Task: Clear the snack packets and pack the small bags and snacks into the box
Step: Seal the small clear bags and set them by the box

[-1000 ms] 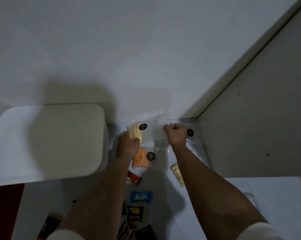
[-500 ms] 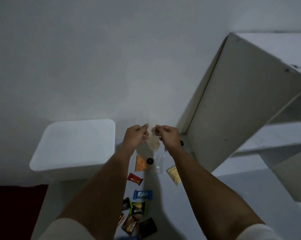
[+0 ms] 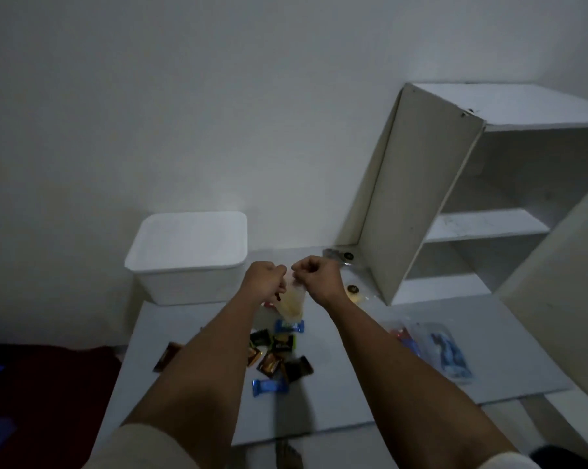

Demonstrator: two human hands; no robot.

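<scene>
Holding a small clear bag (image 3: 292, 302) of pale yellow snack by its top edge, the left hand (image 3: 264, 282) and right hand (image 3: 316, 279) each pinch one upper corner, fingers pressed together, above the far middle of the table (image 3: 370, 384). The step in hand appears to be sealing or checking the bag mouth before packing. The next move likely calls for carrying it left to the white box (image 3: 187, 255) at the table's far left corner, whose lid looks shut and must first come off. Loose snack packets (image 3: 279, 357) lie along the table's middle. Compared with half a second earlier, the hands sit slightly further apart and the view has pulled back.
</scene>
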